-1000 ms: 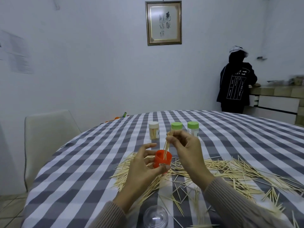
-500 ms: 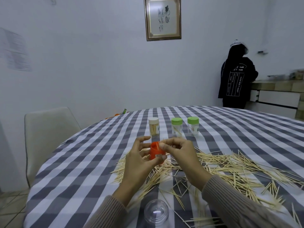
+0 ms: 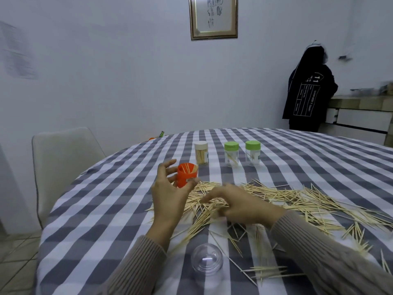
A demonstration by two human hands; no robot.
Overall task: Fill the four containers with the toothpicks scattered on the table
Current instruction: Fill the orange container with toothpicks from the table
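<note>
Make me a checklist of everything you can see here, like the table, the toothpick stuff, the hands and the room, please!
Surface: round table under a grey and white checked cloth.
Job's things: orange container open, toothpicks standing in it; white-lidded container looks full; two green-lidded containers hold only a few; loose toothpicks scattered across the cloth.
Clutter: clear dome lid near the front edge; small orange and green items at the far edge, too small to tell.
Hands: left hand curled round the orange container; right hand on the toothpick pile, grip unclear.
Cables: nothing seen.
Surroundings: pale chair, framed picture, a person in dark clothes at a counter.
</note>
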